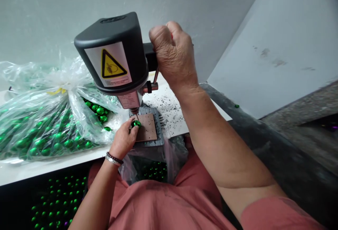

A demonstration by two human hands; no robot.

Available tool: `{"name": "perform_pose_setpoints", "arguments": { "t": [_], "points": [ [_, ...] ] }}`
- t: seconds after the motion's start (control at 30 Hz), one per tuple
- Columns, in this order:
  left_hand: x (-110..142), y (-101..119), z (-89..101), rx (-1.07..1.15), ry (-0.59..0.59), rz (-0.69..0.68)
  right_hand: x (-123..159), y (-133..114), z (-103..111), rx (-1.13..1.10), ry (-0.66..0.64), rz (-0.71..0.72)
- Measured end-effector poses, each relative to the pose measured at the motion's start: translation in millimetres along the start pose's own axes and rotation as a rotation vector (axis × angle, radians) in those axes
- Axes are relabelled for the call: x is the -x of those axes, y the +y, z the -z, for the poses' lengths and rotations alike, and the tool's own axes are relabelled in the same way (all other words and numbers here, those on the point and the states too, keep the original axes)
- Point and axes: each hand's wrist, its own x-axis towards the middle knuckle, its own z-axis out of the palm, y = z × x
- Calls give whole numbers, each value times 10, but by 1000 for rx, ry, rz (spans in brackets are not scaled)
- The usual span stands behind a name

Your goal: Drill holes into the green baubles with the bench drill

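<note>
A black drill press (88, 43) with a yellow warning triangle stands in front of me. My left hand (124, 136) pinches a shiny green ball (136, 123) between thumb and fingers, on a brown board (148, 131) directly below the drill bit (137, 116). Whether the bit's tip touches the ball is too small to tell. Up beside the machine head, my right hand (175, 57) is closed in a fist around the feed lever (156, 74). Its grip end is mostly hidden by the fingers, with a speck of red showing.
Left of the press lies a large clear plastic bag (76, 112) of green balls on the white table (174, 117). Dark shavings are scattered right of the base. Below the table edge, another plastic bag (173, 152) and more green balls (58, 202) show. A wall rises behind.
</note>
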Motion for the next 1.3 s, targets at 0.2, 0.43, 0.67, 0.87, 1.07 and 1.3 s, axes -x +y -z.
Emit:
{"name": "perform_pose_setpoints", "arguments": {
  "t": [0.2, 0.43, 0.67, 0.87, 1.07, 1.3],
  "points": [
    [-17, -51, -21, -7, 19, -74, -5, 32, -12, -50, 8, 6],
    [-55, -16, 29, -35, -25, 86, -11, 29, -20, -55, -3, 18],
    [-101, -87, 47, 55, -48, 106, -12, 39, -10, -78, 4, 34],
    [-83, -69, 60, 32, -58, 64, -1, 47, -17, -93, -1, 47],
    [-63, -12, 4, -24, -20, 61, 6, 37, -13, -74, 2, 23],
    [-137, 27, -43, -27, -47, 43, -4, 46, -16, -94, -3, 30]
  ]
}}
